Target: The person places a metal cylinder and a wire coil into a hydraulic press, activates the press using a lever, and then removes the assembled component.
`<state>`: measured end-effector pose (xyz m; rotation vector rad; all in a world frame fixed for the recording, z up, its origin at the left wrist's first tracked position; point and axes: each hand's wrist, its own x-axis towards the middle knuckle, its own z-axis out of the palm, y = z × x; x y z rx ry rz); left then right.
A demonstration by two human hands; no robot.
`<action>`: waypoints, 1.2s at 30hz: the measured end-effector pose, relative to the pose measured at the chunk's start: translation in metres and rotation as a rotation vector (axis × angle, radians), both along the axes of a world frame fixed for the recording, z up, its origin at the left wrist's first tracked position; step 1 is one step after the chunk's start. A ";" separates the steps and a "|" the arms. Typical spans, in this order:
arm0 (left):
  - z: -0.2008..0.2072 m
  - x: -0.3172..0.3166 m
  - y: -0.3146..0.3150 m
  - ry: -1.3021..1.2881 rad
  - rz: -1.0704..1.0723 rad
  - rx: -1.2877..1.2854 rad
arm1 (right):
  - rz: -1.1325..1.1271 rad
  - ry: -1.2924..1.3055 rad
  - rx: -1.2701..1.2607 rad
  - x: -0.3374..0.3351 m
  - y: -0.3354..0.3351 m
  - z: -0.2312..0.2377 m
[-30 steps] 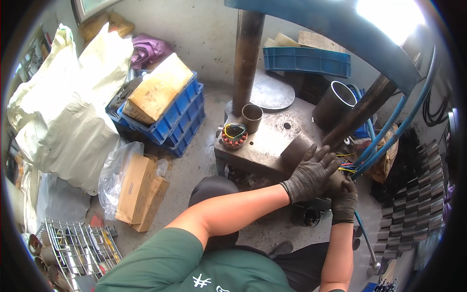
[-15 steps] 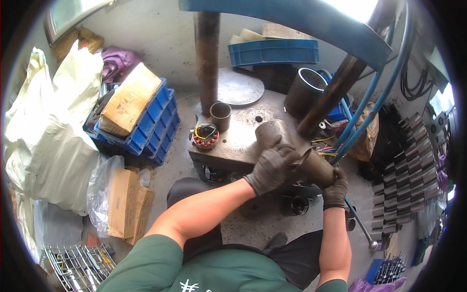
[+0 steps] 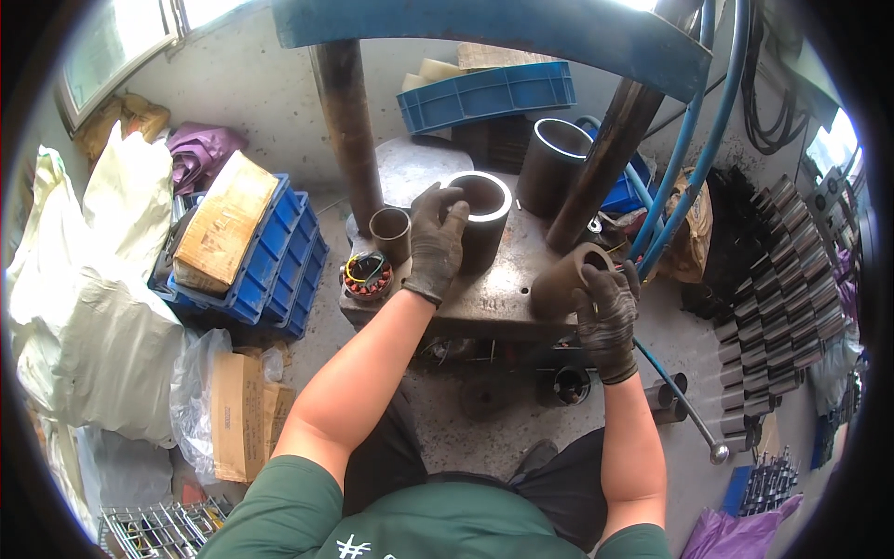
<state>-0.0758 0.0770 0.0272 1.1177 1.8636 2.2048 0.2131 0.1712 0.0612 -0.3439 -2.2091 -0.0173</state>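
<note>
Both my hands wear dark gloves. My left hand (image 3: 438, 240) is at the left side of a thick steel cylinder (image 3: 486, 233) with a bright rim, its fingers curled at the edge. This cylinder stands upright on the metal press table (image 3: 498, 303). At the table's front right, my right hand (image 3: 607, 321) grips the open end of a narrower dark metal tube (image 3: 556, 284), which tilts toward me. Left of my left hand are a small metal ring tube (image 3: 390, 235) and a round coil-wound motor part (image 3: 369, 277) with coloured wires.
Behind stands another large dark cylinder (image 3: 551, 172). Two press columns (image 3: 346, 140) and a blue crossbeam (image 3: 503, 28) frame the table. Blue hoses (image 3: 684, 177) and a ball-ended lever (image 3: 684, 405) are at right. Blue crates (image 3: 279, 252) sit at left, stacked tubes (image 3: 787, 289) far right.
The tube in my right hand has moved from the table's right edge onto its front right. My left hand has moved left and back, to the bright-rimmed cylinder, now upright. The view has shifted.
</note>
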 end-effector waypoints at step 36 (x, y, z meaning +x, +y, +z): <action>0.014 -0.056 -0.148 0.458 0.099 -1.129 | -0.332 0.021 -0.724 -0.007 0.048 -0.052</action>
